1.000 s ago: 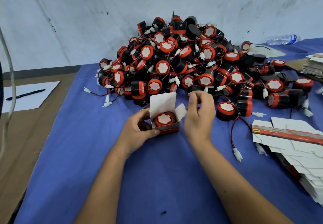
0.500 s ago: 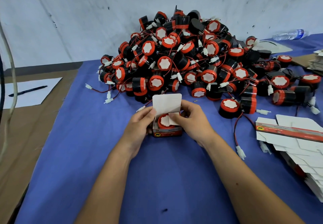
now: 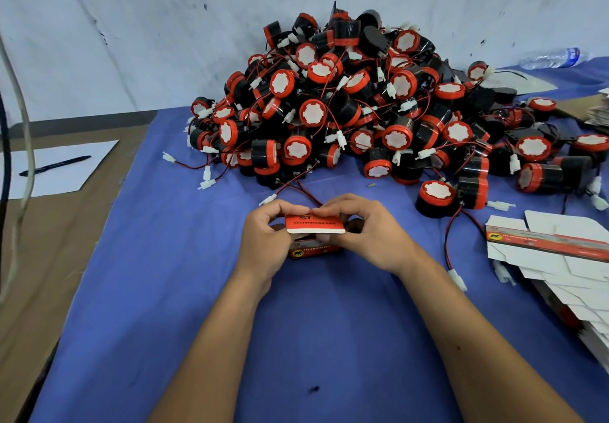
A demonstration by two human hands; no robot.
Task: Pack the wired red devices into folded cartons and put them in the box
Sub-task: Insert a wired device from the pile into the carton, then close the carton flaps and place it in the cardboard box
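Both hands, left hand point(image 3: 263, 238) and right hand point(image 3: 369, 234), pinch the carton point(image 3: 314, 234); its lid flap point(image 3: 313, 223), upright before, now folds down toward six o'clock, device hidden, nearly closed.

A pale wall point(image 3: 164, 27) fills the top of the view from 9 to 3 o'clock, its grey-white surface marked with dark scuffs, specks and faint slanting streaks. A dark baseboard strip point(image 3: 82, 124) runs along its foot at 9 o'clock. Below it lies a brown tabletop point(image 3: 49, 251), bare at 8 o'clock, with a blue cloth point(image 3: 164, 290) spread over the rest from the centre down to 6 o'clock and out to 3 o'clock. A white sheet of paper point(image 3: 66, 175) lies on the brown surface at 9 o'clock, a black pen point(image 3: 54, 166) resting on it. A pale cable point(image 3: 28, 145) hangs down the left edge. A clear plastic bottle point(image 3: 550, 58) lies against the wall at 2 o'clock. The light is even and soft.
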